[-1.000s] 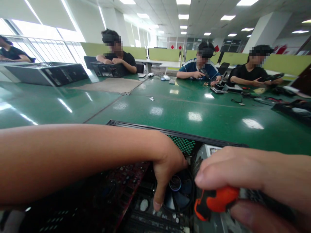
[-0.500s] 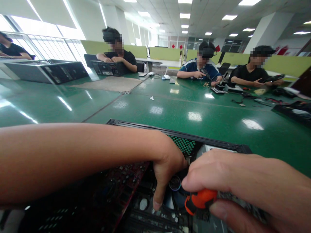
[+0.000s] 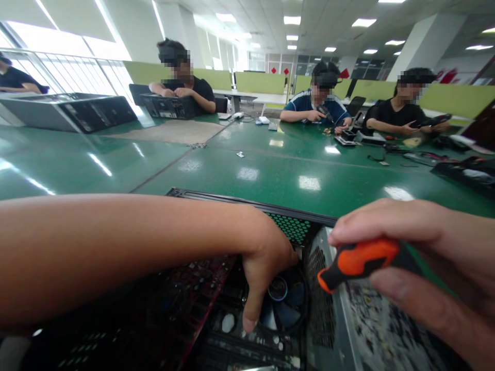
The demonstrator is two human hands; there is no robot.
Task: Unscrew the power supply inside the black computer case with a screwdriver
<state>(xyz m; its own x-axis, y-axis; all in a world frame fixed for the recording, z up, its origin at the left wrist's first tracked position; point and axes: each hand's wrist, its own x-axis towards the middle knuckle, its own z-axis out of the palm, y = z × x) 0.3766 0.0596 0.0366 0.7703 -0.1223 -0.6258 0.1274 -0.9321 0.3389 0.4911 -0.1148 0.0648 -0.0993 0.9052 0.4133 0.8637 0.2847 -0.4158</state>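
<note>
An open computer case lies in front of me with its inner parts showing. My left hand reaches down into it and grips the left side of a round black cooling fan. Its thumb rests at the fan's near edge, while the other fingertips are hidden at the far side. To the right, above the metal power supply, my right hand holds an orange and black screwdriver between thumb and fingers. The handle's end points left; the shaft is hidden by the hand.
A dark red circuit board stands left of the fan, beneath my left forearm. Other people sit across the green table, one leaning over another computer case. A small white piece lies mid-table; cables and parts lie at right.
My right hand has risen and moved right with the screwdriver, away from the fan, uncovering more of the fan and the power supply. My left hand stays in place.
</note>
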